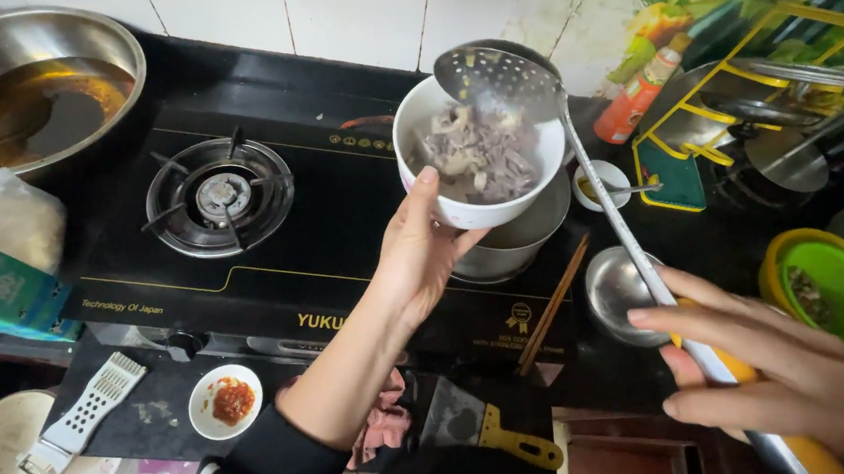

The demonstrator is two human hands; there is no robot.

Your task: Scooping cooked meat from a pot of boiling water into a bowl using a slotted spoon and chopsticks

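Left hand (421, 252) grips the white bowl (481, 152) of slippery grey meat, tilted above the stove's right pot (523, 239); it looks heavy and breakable. Right hand (754, 371) clasps the skimmer (498, 79) by its handle.

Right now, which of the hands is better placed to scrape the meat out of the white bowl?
Probably the right hand: it grips the handle of the slotted ladle, whose head sits at the rim of the white bowl. The left hand is occupied holding that bowl up, tilted.
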